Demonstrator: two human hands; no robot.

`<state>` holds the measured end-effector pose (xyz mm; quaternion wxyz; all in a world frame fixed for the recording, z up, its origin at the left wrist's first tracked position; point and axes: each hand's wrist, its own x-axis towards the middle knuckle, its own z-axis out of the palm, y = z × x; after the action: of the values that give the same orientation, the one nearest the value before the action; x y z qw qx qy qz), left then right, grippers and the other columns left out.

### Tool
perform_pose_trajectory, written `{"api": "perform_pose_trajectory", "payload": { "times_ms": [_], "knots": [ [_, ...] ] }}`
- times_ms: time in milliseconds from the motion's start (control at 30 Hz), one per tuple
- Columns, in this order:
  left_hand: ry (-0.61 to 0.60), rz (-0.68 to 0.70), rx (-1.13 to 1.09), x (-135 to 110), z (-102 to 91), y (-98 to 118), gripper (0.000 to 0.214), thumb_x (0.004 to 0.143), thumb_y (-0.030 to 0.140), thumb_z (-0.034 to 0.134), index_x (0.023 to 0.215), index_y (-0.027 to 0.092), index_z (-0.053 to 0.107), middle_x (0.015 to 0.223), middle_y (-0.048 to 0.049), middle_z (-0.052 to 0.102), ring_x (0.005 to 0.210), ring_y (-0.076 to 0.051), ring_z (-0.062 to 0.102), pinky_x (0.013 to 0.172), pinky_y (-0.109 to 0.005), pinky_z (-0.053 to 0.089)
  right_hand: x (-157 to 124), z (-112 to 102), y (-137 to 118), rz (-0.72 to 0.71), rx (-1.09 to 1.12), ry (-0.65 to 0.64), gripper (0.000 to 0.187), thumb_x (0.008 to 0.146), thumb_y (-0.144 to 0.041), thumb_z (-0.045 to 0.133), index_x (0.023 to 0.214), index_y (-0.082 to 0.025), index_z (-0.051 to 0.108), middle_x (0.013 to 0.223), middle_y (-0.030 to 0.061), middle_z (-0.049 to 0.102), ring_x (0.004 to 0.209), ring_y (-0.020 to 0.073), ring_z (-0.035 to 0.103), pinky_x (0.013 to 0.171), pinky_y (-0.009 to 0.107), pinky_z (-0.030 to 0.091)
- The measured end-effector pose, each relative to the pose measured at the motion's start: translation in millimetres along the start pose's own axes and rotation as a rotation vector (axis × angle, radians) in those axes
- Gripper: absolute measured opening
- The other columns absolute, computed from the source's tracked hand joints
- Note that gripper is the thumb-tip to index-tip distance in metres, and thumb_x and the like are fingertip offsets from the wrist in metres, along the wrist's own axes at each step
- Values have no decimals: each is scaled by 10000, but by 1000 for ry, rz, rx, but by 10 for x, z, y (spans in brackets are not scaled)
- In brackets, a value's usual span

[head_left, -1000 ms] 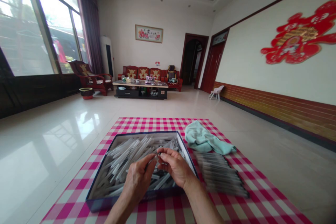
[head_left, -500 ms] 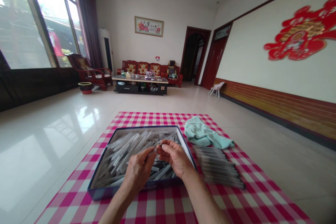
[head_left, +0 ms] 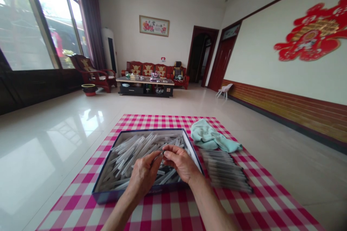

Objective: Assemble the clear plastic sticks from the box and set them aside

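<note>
On a pink-checked cloth (head_left: 162, 213) spread over a tiled floor, a person is working above a dark blue box (head_left: 108, 196) heaped with clear, slender sleeves (head_left: 130, 155). The left hand (head_left: 143, 177) is pinching one end of a thin piece (head_left: 159, 155), fingers closed on it. The right hand (head_left: 182, 164) is clamping the other end between thumb and forefinger. The piece is hanging just above the heap, its long axis seemingly running left to right and tipping up toward the right hand; its ends are too small to tell apart. A slack pinch could be dropping it into the look-alike heap. A row of packed pieces (head_left: 225, 173) and a teal towel (head_left: 210, 139) are lying to the right.
</note>
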<state>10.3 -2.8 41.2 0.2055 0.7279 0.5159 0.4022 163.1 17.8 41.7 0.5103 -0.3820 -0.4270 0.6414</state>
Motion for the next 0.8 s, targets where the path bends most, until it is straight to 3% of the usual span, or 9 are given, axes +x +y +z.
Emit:
{"api": "perform_pose_trajectory", "payload": {
  "times_ms": [600,800],
  "knots": [
    [-40,2,35,-13,-30,36,356,909,368,398,900,200,711,570,33,548,514,-103,417,521,-197,303,3,5,17,-56,-127,6,209,649,-304,751,827,-200,714,740,-28,654,671,132,593,711,286,501],
    [-59,-2,53,10,-14,33,340,918,349,400,911,196,704,581,22,587,536,-113,496,535,-205,329,7,4,-5,-80,-184,-6,167,679,-294,721,813,-195,720,697,-29,652,660,135,589,710,291,497]
  ]
}}
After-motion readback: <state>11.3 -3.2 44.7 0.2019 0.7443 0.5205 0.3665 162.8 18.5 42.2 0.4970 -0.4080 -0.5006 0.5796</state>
